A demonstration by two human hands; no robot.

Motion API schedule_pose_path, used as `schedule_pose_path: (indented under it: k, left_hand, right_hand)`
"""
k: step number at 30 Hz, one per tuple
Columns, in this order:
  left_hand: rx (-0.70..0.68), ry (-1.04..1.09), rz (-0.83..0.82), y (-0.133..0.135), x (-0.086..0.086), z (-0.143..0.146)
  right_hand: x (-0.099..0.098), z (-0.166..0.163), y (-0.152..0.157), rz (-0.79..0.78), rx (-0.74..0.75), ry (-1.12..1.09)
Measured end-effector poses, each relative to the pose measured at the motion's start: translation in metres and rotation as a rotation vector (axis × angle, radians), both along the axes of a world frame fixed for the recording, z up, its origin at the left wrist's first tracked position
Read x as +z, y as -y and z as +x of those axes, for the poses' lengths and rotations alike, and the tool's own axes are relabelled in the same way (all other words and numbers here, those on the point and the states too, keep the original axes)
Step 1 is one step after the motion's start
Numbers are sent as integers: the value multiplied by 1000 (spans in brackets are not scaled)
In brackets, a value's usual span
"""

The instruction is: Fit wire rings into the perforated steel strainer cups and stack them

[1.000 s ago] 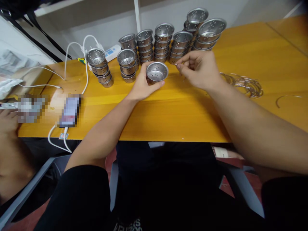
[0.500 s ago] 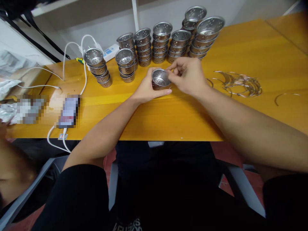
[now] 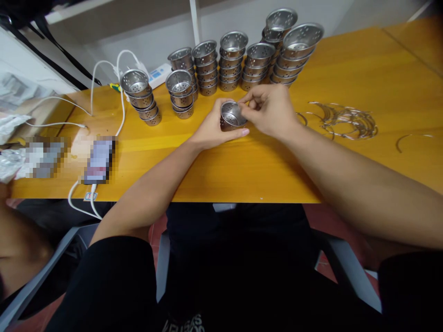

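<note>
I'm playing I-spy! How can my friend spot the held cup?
Start at the yellow table, then find the left hand above it. It holds a small metal cup with holes, the right hand at its rim. The other cups stand in stacks behind; this one alone is held.

My left fingers cradle a perforated metal cup while my right fingers pinch together at its rim; behind, stacked cups line the surface, with curved wires to the right.
</note>
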State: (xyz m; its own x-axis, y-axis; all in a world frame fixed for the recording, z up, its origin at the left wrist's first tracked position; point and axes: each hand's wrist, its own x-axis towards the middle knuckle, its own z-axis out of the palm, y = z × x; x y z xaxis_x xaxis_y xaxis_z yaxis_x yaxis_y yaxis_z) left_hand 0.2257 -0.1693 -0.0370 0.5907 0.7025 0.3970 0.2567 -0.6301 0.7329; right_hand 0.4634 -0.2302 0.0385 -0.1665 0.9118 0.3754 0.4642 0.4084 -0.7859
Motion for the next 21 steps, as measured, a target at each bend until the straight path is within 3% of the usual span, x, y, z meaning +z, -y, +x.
schedule_pose_path:
  k: [13,17,21]
  left_hand:
    - [-3,14,-62,2,6,-1]
    - [10,38,-134,-1,13,-7]
    - [-6,49,-103,-5,13,-10]
  right_hand:
    - [2,-3,0,-10,-34,11]
    - [13,6,1,-87,157,-67]
    - [20,14,3,-153,356,-153]
